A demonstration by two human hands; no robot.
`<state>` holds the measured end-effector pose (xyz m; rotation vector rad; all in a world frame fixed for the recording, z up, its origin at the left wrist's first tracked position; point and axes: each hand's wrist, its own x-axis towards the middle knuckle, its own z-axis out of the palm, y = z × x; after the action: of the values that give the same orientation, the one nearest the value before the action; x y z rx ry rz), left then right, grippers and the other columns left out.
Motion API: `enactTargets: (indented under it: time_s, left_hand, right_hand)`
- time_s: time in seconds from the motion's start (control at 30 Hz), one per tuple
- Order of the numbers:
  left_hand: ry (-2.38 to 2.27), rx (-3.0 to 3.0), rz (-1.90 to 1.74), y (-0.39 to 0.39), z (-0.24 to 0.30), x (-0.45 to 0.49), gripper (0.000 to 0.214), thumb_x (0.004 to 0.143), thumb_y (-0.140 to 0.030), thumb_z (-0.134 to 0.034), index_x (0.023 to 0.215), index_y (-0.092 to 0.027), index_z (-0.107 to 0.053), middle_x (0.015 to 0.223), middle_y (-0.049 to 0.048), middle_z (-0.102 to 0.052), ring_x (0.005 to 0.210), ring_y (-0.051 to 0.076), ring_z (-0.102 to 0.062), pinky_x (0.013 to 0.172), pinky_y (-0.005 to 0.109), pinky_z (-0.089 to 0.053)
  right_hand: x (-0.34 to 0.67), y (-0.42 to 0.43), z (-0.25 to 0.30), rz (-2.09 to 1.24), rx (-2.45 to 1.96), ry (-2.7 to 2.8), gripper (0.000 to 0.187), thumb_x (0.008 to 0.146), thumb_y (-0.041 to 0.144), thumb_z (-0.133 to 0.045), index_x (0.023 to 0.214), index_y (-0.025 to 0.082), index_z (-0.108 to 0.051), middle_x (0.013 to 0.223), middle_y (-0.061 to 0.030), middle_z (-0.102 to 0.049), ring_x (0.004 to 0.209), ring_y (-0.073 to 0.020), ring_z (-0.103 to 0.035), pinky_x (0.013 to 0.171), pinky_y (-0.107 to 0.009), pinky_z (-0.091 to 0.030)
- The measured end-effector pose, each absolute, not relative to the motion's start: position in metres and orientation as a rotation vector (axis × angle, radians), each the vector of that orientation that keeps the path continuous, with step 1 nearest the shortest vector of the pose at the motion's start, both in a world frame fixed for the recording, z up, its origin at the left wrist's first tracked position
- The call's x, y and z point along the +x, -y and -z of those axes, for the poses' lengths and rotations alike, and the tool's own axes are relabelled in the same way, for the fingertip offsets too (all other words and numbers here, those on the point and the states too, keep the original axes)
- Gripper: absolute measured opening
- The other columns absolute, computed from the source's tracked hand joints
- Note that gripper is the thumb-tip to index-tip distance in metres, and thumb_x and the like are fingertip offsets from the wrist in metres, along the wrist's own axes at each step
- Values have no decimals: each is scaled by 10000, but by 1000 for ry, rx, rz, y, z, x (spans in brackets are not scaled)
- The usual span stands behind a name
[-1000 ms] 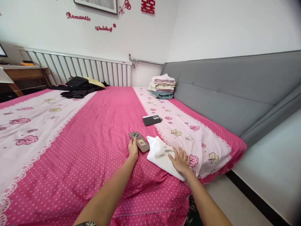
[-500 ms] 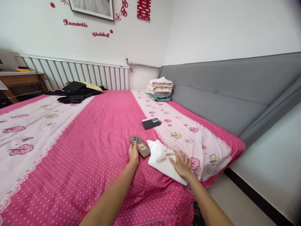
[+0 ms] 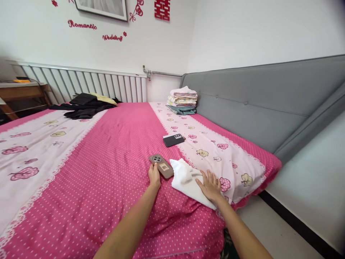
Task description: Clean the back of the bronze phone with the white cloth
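My left hand (image 3: 154, 175) grips the lower left edge of a brown smartphone (image 3: 167, 172), which lies back side up with a round camera block and a pale label. Close to the phone's right end is a white cloth (image 3: 192, 187), partly bunched on its left part and flat towards the right. Spread fingers of my right hand (image 3: 209, 186) rest on the cloth's right part. Beyond both hands a black smartphone (image 3: 173, 140) lies back up on the bed, with something pale and something brown partly hidden beneath it.
Pink dotted bedding (image 3: 126, 154) covers the bed. A stack of folded cloths (image 3: 183, 99) stands by the grey headboard (image 3: 250, 93). Dark clothes (image 3: 86, 106) lie at the far left, before a white radiator (image 3: 88, 82). Floor (image 3: 258, 219) shows beyond the bed's right edge.
The view has shifted slightly. My hands, the brown smartphone and the white cloth keep nearly the same places relative to each other.
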<state>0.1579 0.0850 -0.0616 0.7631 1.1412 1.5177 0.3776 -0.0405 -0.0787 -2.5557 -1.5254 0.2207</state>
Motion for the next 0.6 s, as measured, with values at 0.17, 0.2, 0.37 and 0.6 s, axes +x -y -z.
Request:
enactTargets:
  time_s: [0.17,0.2,0.37,0.6]
  left_hand:
    - [-1145,762,-1502,-86,62,158,265,837,-349,-514,945,-121,-594,905,50,-642,810,148,-609,791,373,-474]
    - [-1149,763,-1496,-87,64,158,273,838,-355,-511,956,-123,-590,921,52,-638,823,151,-606,790,375,-475]
    - [-1181,795,-1454,-91,70,158,297,847,-360,-495,1025,-132,-562,1001,65,-604,869,161,-589,775,375,-484]
    - [-1219,912,-1341,-90,70,152,319,846,-331,-504,1112,-155,-517,1105,77,-555,936,181,-564,787,388,-482]
  right_hand:
    - [374,44,75,-235,-2506,1509,623,843,602,-241,1395,311,-214,1487,-48,-96,1348,-266,-56,1061,-475,-52]
    - [374,44,73,-246,-2479,1489,621,839,594,-269,1389,308,-236,1485,-49,-110,1348,-269,-61,1061,-479,-49]
    - [373,42,48,-366,-2340,1319,573,823,531,-367,1312,235,-410,1429,-108,-274,1314,-341,-183,1022,-571,-133]
    - [277,58,-21,-197,-1954,1507,562,884,461,-311,1387,225,-230,1452,-22,-233,1339,-224,-151,1097,-439,-132]
